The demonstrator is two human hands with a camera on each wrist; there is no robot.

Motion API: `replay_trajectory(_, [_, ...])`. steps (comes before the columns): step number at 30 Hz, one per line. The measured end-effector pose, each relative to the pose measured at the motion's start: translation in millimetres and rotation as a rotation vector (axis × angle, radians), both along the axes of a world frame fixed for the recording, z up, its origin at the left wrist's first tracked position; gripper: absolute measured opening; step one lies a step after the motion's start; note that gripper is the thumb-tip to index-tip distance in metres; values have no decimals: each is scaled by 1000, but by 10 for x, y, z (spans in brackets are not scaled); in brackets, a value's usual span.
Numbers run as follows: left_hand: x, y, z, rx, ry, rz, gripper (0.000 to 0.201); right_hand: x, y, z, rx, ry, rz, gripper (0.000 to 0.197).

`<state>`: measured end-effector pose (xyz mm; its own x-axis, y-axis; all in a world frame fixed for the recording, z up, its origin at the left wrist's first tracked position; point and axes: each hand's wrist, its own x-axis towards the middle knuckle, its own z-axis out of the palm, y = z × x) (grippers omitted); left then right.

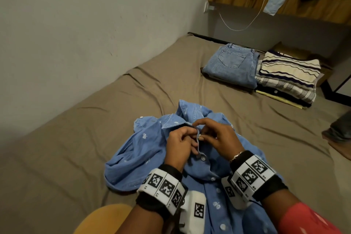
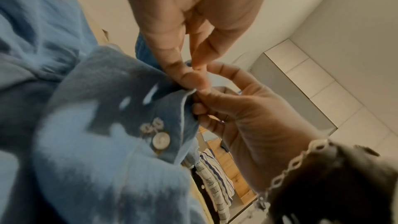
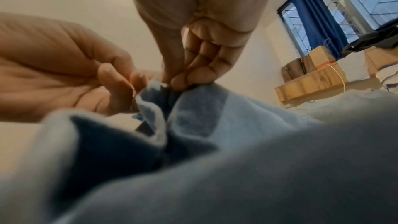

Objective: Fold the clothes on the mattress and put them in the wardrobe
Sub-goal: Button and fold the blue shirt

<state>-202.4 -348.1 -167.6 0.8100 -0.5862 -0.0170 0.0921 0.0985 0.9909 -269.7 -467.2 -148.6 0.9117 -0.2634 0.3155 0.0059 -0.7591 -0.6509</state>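
Where the brown-sheeted mattress (image 1: 98, 104) runs along the wall, a light blue denim shirt (image 1: 144, 150) lies crumpled on its near part, front side up, collar pointing away from the person. The shirt has small white embroidered motifs scattered over it and a row of pale round buttons (image 1: 203, 158) down the front. Both hands meet just below the collar: the left hand (image 1: 179, 145) pinches the edge of the button strip between thumb and fingers, and the right hand (image 1: 218, 137) pinches the same edge from the other side, its fingertips touching those of the left. Near the far end of the mattress, well apart from the shirt, folded jeans (image 1: 232, 64) sit just beside a stack of folded tops (image 1: 288, 76) with a striped one uppermost.
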Motion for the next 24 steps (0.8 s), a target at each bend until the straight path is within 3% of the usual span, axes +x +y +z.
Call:
replay_trajectory(7, [70,42,-12,-18,56,-88,26,79,-115,87,-452,-57,169,26])
replay_trajectory(12, [127,72,9,21,172,-187,22,111,-144,96,-650,93,212,64])
replay_trajectory(14, [141,78,21,9,254,-215,18,130,-123,99,-573,74,226,34])
replay_trajectory(16, [148,84,29,2,333,-221,16,104,-174,-7,-564,-69,252,8])
replay_trajectory(19, [136,93,44,-2,402,-203,12,109,-177,-104,-596,-178,234,3])
replay_trajectory(24, [130,105,58,-17,435,-192,10,80,-174,-169,-613,-276,202,10])
